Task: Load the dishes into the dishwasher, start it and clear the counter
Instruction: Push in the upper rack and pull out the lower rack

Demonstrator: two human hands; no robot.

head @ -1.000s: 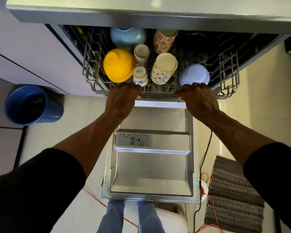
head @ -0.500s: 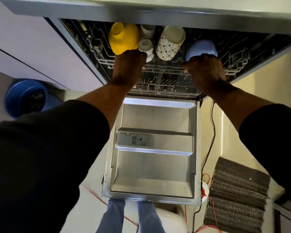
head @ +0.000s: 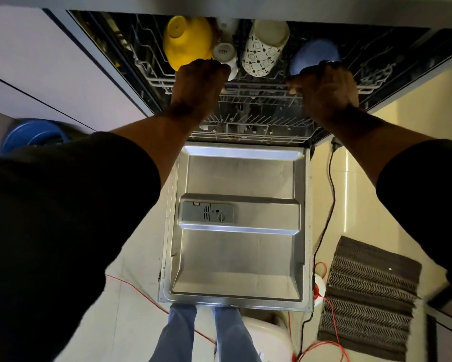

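Both the left hand [head: 199,80] and right hand [head: 327,88] grip the thin wire rack [head: 258,86].

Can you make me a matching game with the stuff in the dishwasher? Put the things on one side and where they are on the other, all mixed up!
Things
1. yellow bowl
2. patterned cup
3. blue bowl
4. dishwasher door

Places
A. lying open and flat
B. just behind the right hand
C. just behind the left hand
D. in the rack, between the two bowls

Pairs: 1-C, 2-D, 3-B, 4-A.

Both hands grip the rack's front rail.
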